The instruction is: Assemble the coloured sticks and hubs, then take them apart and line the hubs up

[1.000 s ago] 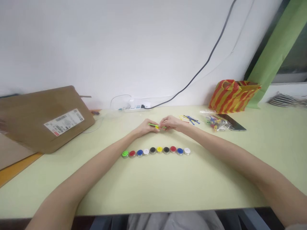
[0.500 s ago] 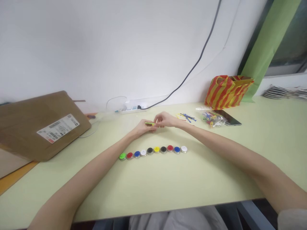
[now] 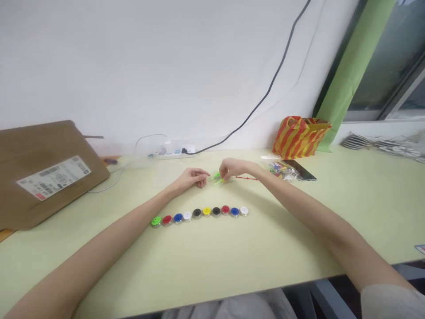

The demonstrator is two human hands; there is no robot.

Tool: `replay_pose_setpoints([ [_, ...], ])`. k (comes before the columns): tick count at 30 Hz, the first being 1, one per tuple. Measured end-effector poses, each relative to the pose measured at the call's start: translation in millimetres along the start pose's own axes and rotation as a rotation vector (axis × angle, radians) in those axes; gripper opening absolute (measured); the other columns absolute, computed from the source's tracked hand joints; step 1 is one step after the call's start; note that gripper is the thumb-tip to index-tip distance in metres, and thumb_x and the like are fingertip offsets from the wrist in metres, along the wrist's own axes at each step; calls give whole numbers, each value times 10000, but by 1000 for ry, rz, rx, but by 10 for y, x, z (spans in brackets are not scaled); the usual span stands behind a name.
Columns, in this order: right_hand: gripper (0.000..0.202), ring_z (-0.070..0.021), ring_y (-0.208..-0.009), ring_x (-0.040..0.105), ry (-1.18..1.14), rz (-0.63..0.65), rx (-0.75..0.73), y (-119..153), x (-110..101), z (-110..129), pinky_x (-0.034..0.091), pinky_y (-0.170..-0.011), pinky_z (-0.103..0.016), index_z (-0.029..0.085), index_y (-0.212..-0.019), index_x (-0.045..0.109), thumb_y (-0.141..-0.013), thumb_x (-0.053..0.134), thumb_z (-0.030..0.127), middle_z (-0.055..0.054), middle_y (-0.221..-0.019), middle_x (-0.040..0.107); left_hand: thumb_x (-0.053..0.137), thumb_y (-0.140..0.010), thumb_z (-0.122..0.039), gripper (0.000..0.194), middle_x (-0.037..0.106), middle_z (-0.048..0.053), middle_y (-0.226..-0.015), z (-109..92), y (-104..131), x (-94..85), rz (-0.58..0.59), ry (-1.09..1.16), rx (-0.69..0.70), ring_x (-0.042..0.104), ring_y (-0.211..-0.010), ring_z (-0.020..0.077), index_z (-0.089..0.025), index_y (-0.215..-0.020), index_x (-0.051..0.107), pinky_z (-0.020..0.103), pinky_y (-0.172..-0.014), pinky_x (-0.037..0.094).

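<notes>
R hand (image 3: 231,167) fingers pinch grn/yel pcs (image 3: 217,176) over worktop (image 3: 212,257), beyond row of multicol. discs (image 3: 206,212). L hand (image 3: 195,177) just beside pcs, fingers released, part curled.

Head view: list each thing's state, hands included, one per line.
Left hand: half-curled, nothing visibly held.
Right hand: fingertips at green pieces, grip unclear.
Round pots: in a row, coloured tops on.
Striped bag: upright.
Tablet: flat, screen dark.
Power strip: black plug in.
</notes>
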State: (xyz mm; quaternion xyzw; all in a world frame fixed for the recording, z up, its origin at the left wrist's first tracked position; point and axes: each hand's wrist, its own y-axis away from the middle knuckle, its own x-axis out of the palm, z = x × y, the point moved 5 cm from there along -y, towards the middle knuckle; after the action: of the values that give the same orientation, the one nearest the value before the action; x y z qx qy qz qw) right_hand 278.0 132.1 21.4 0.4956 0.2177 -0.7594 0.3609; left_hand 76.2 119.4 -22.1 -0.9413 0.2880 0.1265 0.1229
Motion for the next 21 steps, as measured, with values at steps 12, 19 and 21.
replay_pose_setpoints([
  [12,124,-154,-747,629,-44,-23,-14,40,-13,49,450,-662,-234,143,-861,774,-741,765,171,-34,-837,746,785,-848,-402,354,748,98,-785,22,-10,-14,0,11,-4,658,-625,140,-108,-1045,772,254,-621,532],
  [19,64,-129,-738,616,-250,-349,-132,12,-123,392,462,-662,-231,161,-844,626,-829,680,191,-5,-854,657,862,-750,-359,509,705,66,-959,-27,7,-24,-27,56,25,620,-707,130,-167,-1196,712,230,-583,474],
  [21,102,-133,-780,613,-306,-488,-133,-56,-60,450,476,-703,-237,168,-838,606,-835,700,209,-9,-871,641,864,-744,-392,501,700,71,-998,-46,9,-16,-18,40,37,614,-729,140,-170,-1167,712,236,-587,468],
])
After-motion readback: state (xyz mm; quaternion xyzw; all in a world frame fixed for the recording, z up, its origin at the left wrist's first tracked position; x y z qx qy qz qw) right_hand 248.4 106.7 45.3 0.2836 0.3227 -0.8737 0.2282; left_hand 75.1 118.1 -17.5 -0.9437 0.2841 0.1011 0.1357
